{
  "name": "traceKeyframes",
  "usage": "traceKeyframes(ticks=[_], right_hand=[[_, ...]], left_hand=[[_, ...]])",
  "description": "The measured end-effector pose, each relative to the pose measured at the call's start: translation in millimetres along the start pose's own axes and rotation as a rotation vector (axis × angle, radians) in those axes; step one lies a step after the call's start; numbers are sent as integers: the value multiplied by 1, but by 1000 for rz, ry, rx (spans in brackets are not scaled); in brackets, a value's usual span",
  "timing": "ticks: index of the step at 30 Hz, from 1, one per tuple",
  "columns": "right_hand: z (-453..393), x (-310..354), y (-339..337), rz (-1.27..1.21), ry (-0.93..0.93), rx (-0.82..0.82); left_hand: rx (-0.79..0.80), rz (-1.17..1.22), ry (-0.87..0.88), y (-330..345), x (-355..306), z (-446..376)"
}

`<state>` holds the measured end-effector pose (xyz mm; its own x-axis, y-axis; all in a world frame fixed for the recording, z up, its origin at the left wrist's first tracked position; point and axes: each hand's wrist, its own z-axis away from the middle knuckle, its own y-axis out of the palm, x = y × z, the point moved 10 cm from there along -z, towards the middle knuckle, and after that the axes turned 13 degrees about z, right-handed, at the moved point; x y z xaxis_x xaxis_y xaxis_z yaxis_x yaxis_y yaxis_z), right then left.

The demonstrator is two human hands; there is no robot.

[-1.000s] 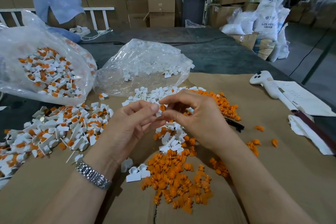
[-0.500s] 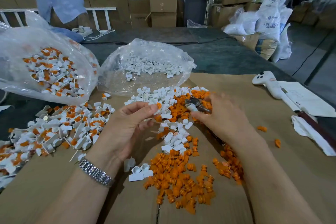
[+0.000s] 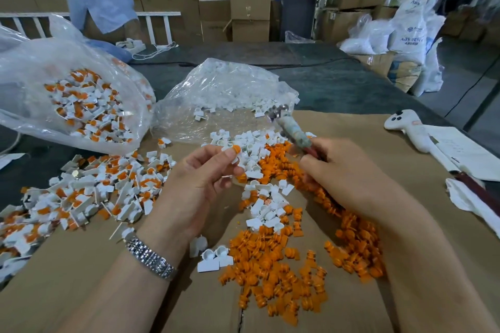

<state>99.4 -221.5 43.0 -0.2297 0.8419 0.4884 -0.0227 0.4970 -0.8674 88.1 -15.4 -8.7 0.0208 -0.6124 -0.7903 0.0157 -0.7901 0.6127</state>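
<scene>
Cardboard sheet [image 3: 81, 278], left hand [image 3: 197, 184] pinching orange-capped piece [image 3: 236, 150], right hand [image 3: 343, 178] gripping tool [image 3: 293, 134]

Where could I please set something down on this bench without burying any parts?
Bare cardboard lies between the right hand and the white controller, and at the near left corner below the assembled pile. The dark tabletop behind the clear bag is bare. The middle is crowded with orange plugs and white caps.

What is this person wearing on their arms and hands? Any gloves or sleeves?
No gloves and no sleeves in view: both forearms are bare. The left hand has a silver metal-link watch band on its wrist. The right hand has nothing on its wrist. No rings show on either.
</scene>
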Motion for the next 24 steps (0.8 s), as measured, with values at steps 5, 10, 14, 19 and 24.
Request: traceKeyframes(ticks=[5,10,14,19,24], right_hand=[[15,31,27,2,-107,270],[17,48,35,116,-175,292],[20,53,38,138,-202,294],[19,53,41,181,-193,220],[16,53,47,183,-195,170]], left_hand=[[-27,48,70,-7,-6,-2],[-41,47,99,-10,-7,-4],[-48,7,125,-10,-9,-4],[-54,-43,140,-11,-10,-3],[-46,-73,121,-14,-6,-3]])
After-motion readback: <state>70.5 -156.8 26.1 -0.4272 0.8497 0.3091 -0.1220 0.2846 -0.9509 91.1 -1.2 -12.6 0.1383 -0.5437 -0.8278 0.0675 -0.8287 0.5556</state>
